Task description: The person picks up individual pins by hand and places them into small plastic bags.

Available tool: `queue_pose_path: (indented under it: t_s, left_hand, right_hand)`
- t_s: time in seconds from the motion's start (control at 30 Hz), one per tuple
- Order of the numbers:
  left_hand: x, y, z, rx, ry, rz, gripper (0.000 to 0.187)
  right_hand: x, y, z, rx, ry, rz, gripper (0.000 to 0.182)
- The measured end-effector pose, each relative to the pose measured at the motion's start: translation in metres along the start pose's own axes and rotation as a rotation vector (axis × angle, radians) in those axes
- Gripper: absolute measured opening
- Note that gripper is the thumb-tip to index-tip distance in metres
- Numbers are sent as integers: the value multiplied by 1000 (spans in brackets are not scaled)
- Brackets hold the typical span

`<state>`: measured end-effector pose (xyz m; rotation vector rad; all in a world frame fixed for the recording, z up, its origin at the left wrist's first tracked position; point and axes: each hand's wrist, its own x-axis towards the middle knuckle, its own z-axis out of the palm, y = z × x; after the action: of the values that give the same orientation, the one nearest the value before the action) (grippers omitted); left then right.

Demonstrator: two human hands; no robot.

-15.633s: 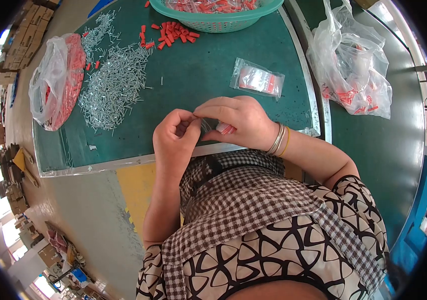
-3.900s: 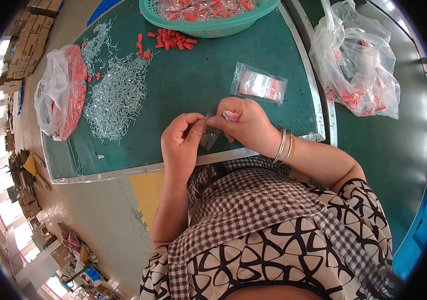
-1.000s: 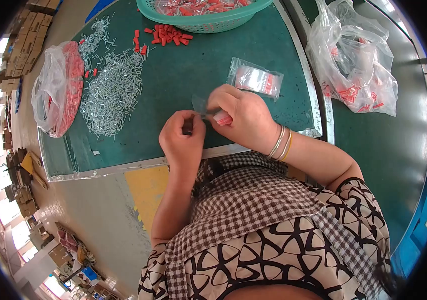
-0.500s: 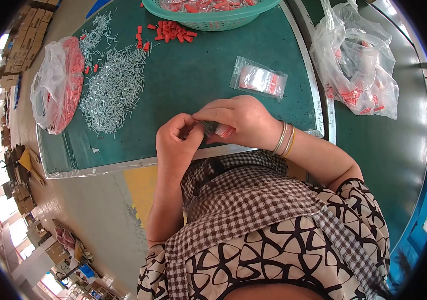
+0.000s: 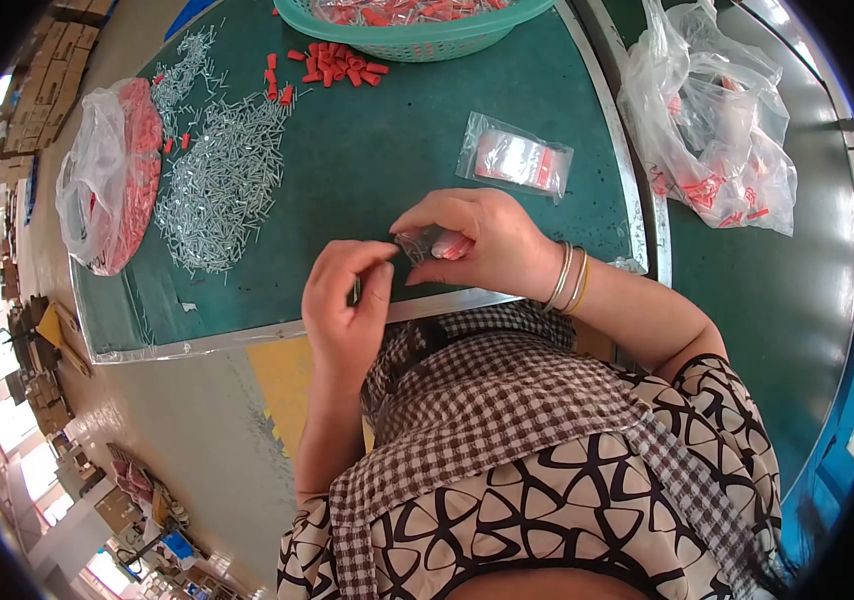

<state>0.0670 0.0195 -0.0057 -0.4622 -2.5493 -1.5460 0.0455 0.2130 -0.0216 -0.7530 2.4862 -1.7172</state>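
My right hand (image 5: pixel 492 238) is closed around small clear plastic bags with red-and-white edges (image 5: pixel 453 246), held over the table's front edge. One clear bag mouth (image 5: pixel 411 246) pokes out by its fingertips. Close to that mouth is my left hand (image 5: pixel 347 295), its index finger and thumb slightly apart; the curled fingers hide whether something small lies inside. On the green table (image 5: pixel 367 150), a pile of metal screws (image 5: pixel 222 185) spreads to the left. Red plastic plugs (image 5: pixel 337 65) lie loose farther back. A flat packet of clear bags (image 5: pixel 522 160) rests beyond my right hand.
A green basket (image 5: pixel 417 42) of filled bags stands at the back. An open plastic bag of red plugs (image 5: pixel 112 180) sits at the left edge. On the metal surface to the right lies a crumpled clear carrier bag (image 5: pixel 717 150). A metal rim (image 5: pixel 197 347) borders the table.
My left hand has drawn slightly left and down, its fingertips parting from the small bag. My right hand keeps the bags, and the bag's mouth shows more plainly.
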Motion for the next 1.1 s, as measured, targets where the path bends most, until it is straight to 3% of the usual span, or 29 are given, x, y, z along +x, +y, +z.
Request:
queue_pose_path:
  t_s: [0.03, 0.07, 0.2, 0.3, 0.43, 0.53, 0.73, 0.83, 1.03, 1.1]
  left_hand:
    - [0, 0, -1, 115, -30, 138, 16]
    - [-3, -2, -1, 161, -114, 129, 24]
    - [-3, -4, 3, 406, -188, 118, 29]
    - [2, -4, 1, 435, -156, 273, 29]
    - [4, -6, 1, 389, -125, 377, 29]
    - [5, -5, 2, 365, -125, 387, 29]
    - [3, -6, 0, 383, -136, 354, 30]
    - [2, -6, -2, 405, -176, 375, 30]
    - [1, -7, -5, 349, -192, 377, 26]
    - [3, -5, -7, 308, -189, 401, 25]
  right_hand:
    - [1, -1, 0, 14, -3, 11, 41]
    - [1, -1, 1, 10, -24, 5, 40]
    - [0, 1, 2, -5, -70, -14, 39]
    - [-1, 4, 4, 14, -51, -28, 42]
    - [0, -5, 2, 177, -139, 37, 43]
    - [-2, -4, 0, 86, -163, 3, 42]
    - [0, 5, 3, 80, -46, -55, 42]
    - [-1, -1, -1, 126, -118, 45, 41]
    - [2, 4, -3, 511, -244, 197, 51]
    - [3, 6, -5, 473, -301, 213, 54]
